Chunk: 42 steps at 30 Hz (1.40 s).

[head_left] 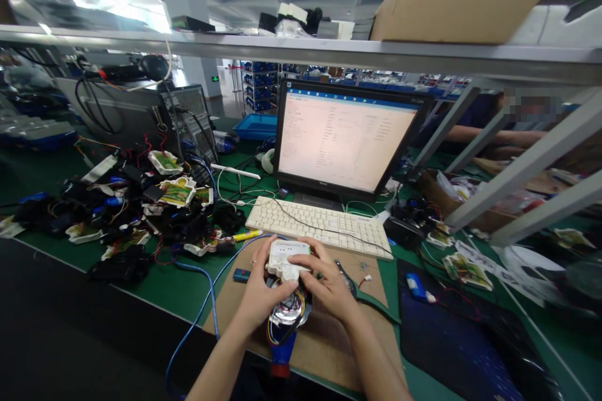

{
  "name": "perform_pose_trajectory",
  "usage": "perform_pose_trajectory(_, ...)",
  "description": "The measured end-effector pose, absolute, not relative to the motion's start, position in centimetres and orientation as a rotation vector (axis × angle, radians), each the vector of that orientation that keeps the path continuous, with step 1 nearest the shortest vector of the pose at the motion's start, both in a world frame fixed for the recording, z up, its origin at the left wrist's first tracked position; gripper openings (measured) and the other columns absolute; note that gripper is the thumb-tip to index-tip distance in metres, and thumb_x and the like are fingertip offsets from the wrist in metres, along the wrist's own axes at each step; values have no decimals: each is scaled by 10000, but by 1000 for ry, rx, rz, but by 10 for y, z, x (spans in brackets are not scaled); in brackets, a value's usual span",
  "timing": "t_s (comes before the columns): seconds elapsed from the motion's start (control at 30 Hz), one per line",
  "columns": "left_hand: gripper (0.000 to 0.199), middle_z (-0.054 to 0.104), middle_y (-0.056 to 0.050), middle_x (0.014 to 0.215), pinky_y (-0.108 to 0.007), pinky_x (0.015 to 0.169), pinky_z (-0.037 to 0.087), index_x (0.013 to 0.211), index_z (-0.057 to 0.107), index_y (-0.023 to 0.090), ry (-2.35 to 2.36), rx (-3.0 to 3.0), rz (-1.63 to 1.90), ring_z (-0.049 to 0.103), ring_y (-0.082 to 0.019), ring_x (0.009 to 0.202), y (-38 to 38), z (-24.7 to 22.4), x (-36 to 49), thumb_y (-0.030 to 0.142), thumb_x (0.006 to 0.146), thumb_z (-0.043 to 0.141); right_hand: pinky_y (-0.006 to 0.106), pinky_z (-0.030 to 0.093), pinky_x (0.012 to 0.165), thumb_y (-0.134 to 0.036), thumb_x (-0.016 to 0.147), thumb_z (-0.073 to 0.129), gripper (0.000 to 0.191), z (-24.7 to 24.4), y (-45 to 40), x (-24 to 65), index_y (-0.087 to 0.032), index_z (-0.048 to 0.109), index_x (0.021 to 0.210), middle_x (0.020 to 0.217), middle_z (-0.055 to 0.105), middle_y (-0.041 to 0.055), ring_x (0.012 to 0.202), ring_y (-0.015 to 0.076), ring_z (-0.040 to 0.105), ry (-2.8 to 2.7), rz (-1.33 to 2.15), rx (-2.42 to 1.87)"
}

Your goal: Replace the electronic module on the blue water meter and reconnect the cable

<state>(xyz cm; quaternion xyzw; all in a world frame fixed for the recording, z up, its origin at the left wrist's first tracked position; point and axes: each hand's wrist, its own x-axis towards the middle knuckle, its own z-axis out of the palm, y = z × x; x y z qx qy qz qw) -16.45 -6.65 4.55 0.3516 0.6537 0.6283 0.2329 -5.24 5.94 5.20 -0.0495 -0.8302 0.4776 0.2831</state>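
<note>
Between both hands is a white plastic housing (283, 253), held above a brown board. My left hand (259, 291) grips its left side, thumb near the lower edge. My right hand (332, 285) closes on the right side, with fingers lying over the top face. Under the housing a bundle of coloured wires (297, 307) spills over a silvery round part (286, 314). Below that, nearer to me, is a blue piece with a red end (281, 357). How the wires join the housing is hidden by my fingers.
A cream keyboard (320, 225) and a monitor (348, 138) stand ahead. Wired units and circuit boards (176, 191) are heaped at left. A blue cable (197, 316) curves left of the cardboard (329, 351). A watch (345, 279) lies by my right hand. Another person's arm (493, 136) shows at right.
</note>
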Motion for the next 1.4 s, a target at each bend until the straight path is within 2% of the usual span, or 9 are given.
perform_pose_trajectory(0.37,769,332,-124,1373,-466,1095,214,1309,302,206,1827,971,1699,316,-303,1298,-67,48,-165,349,642,658,348,352,1023,-215,845,493,271,52,59,-53,-252,633,1073,1292,398,67,1205,201,417,-2215,1293,-125)
perform_pose_trajectory(0.77,783,370,-118,1354,-468,1071,264,1313,324,204,1816,936,1728,369,-309,1262,-65,44,-166,345,628,675,361,352,1021,-228,848,494,263,51,59,-53,-250,633,1071,1291,399,67,1202,206,414,-2216,1295,-112)
perform_pose_trajectory(1.13,781,344,-114,1369,-455,1084,243,1315,308,210,1809,950,1722,350,-292,1276,-66,42,-166,337,635,670,329,344,1022,-215,850,499,259,51,60,-53,-252,631,1070,1300,393,60,1213,184,403,-2221,1290,-112)
perform_pose_trajectory(1.4,792,336,-126,1370,-458,1086,230,1316,296,191,1808,943,1707,339,-296,1280,-66,46,-165,343,629,660,349,359,1014,-237,852,490,258,52,61,-53,-239,635,1066,1294,395,75,1210,199,410,-2232,1275,-119)
